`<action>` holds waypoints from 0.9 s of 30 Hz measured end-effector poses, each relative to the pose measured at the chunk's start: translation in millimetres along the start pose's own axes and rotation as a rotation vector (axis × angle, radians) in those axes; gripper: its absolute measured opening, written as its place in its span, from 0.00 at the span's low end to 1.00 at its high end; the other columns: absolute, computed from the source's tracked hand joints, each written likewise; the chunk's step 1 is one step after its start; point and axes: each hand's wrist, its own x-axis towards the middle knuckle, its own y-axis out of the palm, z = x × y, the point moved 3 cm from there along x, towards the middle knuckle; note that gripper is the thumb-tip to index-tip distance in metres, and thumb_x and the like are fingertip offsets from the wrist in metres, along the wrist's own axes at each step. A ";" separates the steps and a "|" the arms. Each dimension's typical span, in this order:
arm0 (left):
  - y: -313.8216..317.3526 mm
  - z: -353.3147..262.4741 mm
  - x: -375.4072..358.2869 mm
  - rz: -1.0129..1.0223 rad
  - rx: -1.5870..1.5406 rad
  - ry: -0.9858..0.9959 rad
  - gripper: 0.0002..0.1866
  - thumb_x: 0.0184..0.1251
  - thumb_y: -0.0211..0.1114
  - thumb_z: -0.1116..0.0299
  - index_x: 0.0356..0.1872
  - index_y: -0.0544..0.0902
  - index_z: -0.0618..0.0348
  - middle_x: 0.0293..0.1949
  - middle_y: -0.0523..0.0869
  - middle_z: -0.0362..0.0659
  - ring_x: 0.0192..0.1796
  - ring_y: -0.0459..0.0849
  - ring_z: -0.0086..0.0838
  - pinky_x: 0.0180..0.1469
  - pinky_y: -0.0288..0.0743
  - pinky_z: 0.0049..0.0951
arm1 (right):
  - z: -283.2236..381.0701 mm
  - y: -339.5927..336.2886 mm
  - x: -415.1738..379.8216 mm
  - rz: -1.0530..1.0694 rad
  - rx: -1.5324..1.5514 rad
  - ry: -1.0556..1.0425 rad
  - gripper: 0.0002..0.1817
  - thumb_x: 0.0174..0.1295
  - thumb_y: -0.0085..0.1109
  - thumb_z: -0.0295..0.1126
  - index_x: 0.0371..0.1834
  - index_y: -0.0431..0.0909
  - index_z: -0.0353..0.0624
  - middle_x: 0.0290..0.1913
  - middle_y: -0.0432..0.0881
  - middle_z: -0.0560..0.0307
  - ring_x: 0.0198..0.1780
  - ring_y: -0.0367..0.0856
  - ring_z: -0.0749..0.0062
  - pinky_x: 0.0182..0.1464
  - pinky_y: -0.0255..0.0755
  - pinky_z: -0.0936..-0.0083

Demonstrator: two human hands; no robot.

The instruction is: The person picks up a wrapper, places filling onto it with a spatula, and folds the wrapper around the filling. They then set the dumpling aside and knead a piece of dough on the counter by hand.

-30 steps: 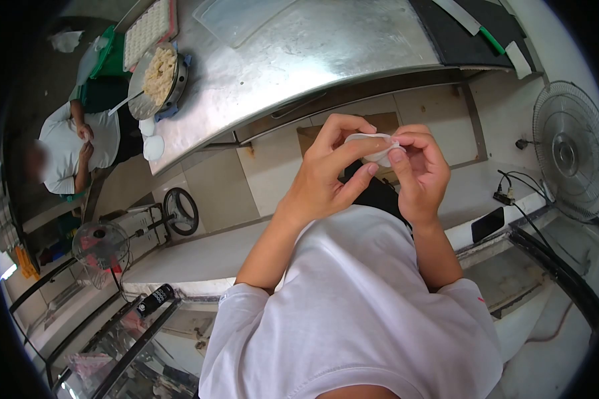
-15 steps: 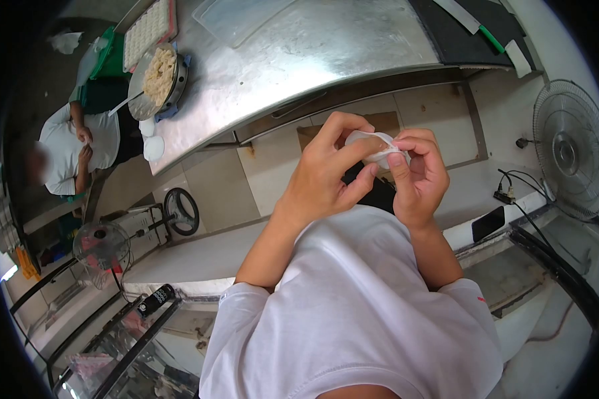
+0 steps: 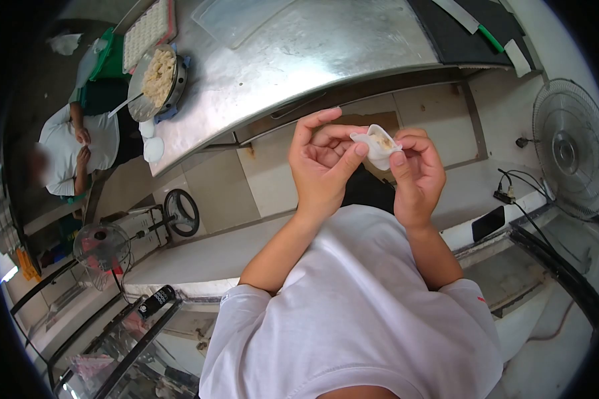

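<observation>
Between my two hands, in front of my shirt, is a small white dumpling wrapper (image 3: 381, 154), part folded, with pale filling showing in its opening. My left hand (image 3: 321, 159) pinches the wrapper's left edge between thumb and a finger, with its index finger raised. On the opposite edge, my right hand (image 3: 418, 174) grips the wrapper, thumb in front and fingers curled behind. The wrapper is held up in the air, apart from the table.
The metal table (image 3: 313, 46) lies ahead, bearing a bowl of pale filling (image 3: 158, 76), a white tray (image 3: 150, 33) and a clear plastic lid (image 3: 236, 16). A knife (image 3: 489, 38) rests on a black board at right. Another person (image 3: 80, 146) sits at left; a fan (image 3: 569, 149) stands right.
My left index finger has come out of the wrapper and lifted. The left hand has turned, palm more in view, and the wrapper's opening now shows the filling.
</observation>
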 end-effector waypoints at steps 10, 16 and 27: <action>4.2 3.2 -4.3 0.024 0.027 0.021 0.29 0.63 0.71 0.79 0.63 0.68 0.67 0.51 0.85 0.55 0.54 0.84 0.31 0.58 0.78 0.31 | 5.3 -5.7 8.1 0.039 -0.392 -0.205 0.11 0.65 0.65 0.27 0.45 0.77 0.34 0.46 0.80 0.51 0.45 0.76 0.73 0.50 0.71 0.77; 4.2 3.1 -2.4 0.042 -0.009 0.056 0.30 0.61 0.73 0.79 0.63 0.68 0.65 0.50 0.84 0.52 0.54 0.84 0.31 0.57 0.78 0.30 | 13.9 -1.0 13.4 0.002 -0.328 -0.114 0.09 0.63 0.66 0.28 0.41 0.79 0.35 0.42 0.83 0.52 0.45 0.79 0.70 0.51 0.71 0.75; 6.4 3.0 -0.1 0.053 -0.038 0.032 0.34 0.59 0.75 0.78 0.65 0.66 0.64 0.53 0.82 0.52 0.56 0.82 0.31 0.59 0.76 0.30 | 9.1 -6.1 14.7 0.071 -0.395 -0.163 0.08 0.64 0.66 0.28 0.40 0.79 0.35 0.43 0.81 0.51 0.46 0.79 0.67 0.52 0.71 0.74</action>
